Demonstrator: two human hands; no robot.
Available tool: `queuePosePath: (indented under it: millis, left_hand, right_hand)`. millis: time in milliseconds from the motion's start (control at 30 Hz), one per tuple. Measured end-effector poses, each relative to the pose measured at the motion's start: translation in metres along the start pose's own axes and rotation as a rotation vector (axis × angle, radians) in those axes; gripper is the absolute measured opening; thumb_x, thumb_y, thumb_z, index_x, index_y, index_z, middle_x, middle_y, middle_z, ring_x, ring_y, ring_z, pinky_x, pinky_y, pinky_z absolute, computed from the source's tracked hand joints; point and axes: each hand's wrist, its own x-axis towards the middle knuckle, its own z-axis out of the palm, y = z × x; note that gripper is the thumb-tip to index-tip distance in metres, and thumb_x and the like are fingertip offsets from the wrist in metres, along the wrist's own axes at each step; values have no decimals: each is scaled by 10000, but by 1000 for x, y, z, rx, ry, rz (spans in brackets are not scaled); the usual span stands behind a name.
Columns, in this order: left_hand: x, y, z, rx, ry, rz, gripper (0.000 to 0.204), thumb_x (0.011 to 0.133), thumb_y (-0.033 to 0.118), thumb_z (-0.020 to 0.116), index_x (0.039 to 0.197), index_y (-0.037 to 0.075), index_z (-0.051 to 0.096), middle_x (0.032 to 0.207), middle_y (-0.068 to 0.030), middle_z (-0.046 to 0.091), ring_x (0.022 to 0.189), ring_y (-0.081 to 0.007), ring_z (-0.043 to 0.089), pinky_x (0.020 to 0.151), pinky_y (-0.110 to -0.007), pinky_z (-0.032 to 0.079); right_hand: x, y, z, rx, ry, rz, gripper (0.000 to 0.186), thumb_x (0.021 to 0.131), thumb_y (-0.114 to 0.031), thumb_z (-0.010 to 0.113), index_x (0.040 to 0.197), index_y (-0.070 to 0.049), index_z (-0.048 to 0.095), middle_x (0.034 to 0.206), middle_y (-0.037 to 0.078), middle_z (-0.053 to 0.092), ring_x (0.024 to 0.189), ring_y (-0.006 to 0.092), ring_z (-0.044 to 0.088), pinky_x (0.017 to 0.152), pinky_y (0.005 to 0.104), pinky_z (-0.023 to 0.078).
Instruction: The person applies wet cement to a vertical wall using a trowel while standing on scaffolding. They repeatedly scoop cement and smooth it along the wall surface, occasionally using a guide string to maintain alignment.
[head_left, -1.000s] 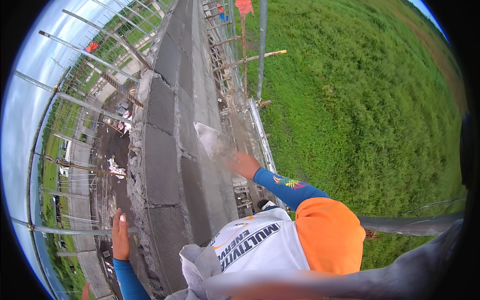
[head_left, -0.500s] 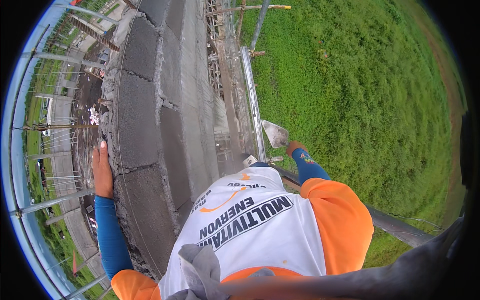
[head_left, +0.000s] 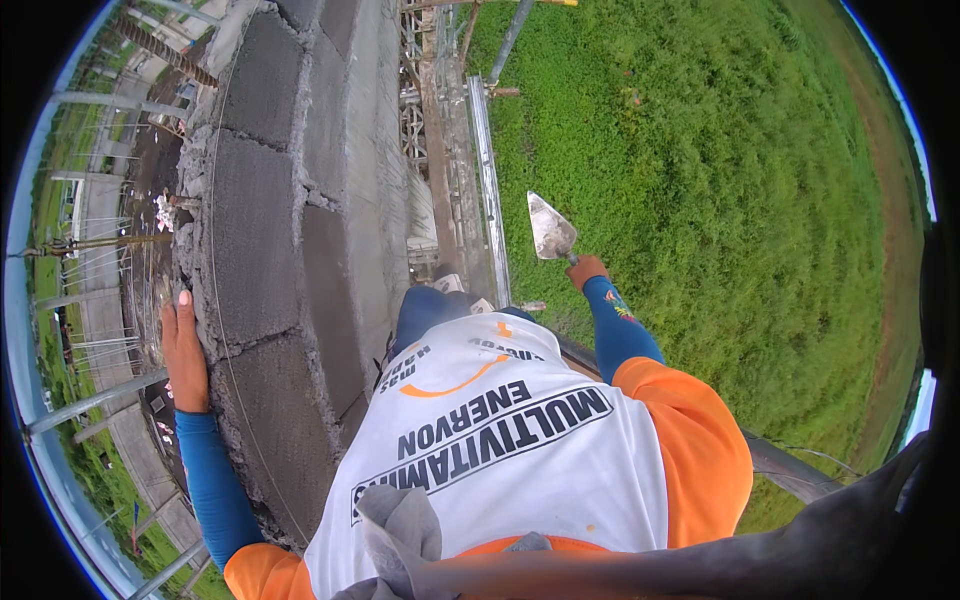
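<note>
The right hand [head_left: 588, 272] grips the trowel [head_left: 551, 228]. From here I see it right of the wall [head_left: 255, 230], tip forward, leaning wallward. The left hand [head_left: 185, 355], fingers straight, lies along the wall's left edge.

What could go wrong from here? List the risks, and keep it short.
1. The trowel is held out over the grass in the right hand; if the grip slipped, it could fall well below.
2. The left hand lies at the jagged edge of the block wall; rough mortar might scrape it, or loose bits might break away.
</note>
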Motion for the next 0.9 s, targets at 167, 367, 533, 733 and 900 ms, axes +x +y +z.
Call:
queuePosePath:
  millis: [167, 367, 533, 733, 900]
  left_hand:
    - [32, 10, -30, -109, -261, -131, 873, 978, 712, 516, 1457, -17, 550, 1509, -236, 518, 1427, -364, 455, 1155, -449, 360]
    - [113, 40, -34, -315, -142, -131, 976, 916, 828, 463, 1544, 81, 468, 1565, -170, 475, 1428, -411, 435, 1093, -583, 394]
    - [183, 69, 6, -382, -258, -131, 933, 963, 785, 441, 1537, 49, 448, 1498, -176, 513, 1359, -370, 486, 1099, -514, 408]
    - [199, 91, 42, -249, -157, 193, 731, 1062, 546, 508, 1479, -53, 471, 1458, -270, 556, 1369, -357, 525, 1135, -421, 396]
    - [189, 105, 38, -71, -130, 153, 728, 1045, 520, 538, 1505, -35, 438, 1386, -342, 589, 1295, -484, 571, 1078, -481, 445]
  right_hand:
    - [-18, -14, -13, -7, -56, -30, 392, 830, -391, 701, 1046, -70, 760, 1079, 233, 741, 1017, 449, 698, 924, 511, 560]
    - [-4, -69, -47, -35, -133, -79, 406, 872, -433, 679, 1119, -123, 765, 1141, 195, 745, 1064, 407, 704, 962, 496, 556]
    - [32, -140, -79, -75, -125, -165, 399, 887, -428, 665, 1124, -121, 759, 1142, 176, 748, 1065, 397, 707, 955, 497, 563]
    - [61, -196, -124, -107, -102, -223, 380, 891, -416, 653, 1098, -114, 757, 1113, 187, 746, 1041, 406, 708, 935, 507, 562]
    - [94, -227, -145, -211, -143, -227, 350, 889, -377, 642, 1094, -118, 759, 1124, 180, 749, 1063, 397, 709, 941, 510, 566]
